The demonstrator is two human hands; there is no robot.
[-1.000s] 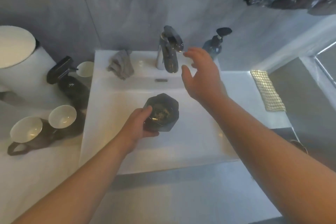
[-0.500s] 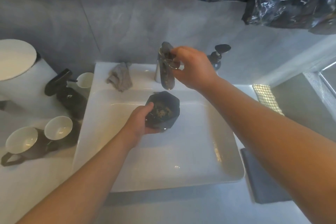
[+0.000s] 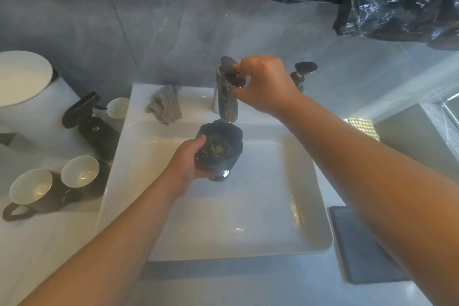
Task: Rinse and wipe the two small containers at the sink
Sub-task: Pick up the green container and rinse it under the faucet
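Observation:
My left hand (image 3: 188, 162) grips a small dark angular container (image 3: 221, 149) with yellowish residue inside, held over the white sink basin (image 3: 248, 218) just under the spout of the chrome faucet (image 3: 224, 102). My right hand (image 3: 265, 82) is curled round the faucet's dark lever handle (image 3: 228, 66) at the top. A crumpled grey cloth (image 3: 166, 104) lies on the sink's back ledge, left of the faucet. No water stream is visible.
Left of the sink stand a dark spray bottle (image 3: 92, 122), a small white cup (image 3: 118, 107) and two dark mugs with white insides (image 3: 29, 190) (image 3: 80, 175). A soap dispenser (image 3: 301, 73) is behind my right hand. A dark mat (image 3: 357, 243) lies right of the basin.
My right hand went from hovering open near the faucet to gripping its lever. My left hand brought the container up closer under the spout.

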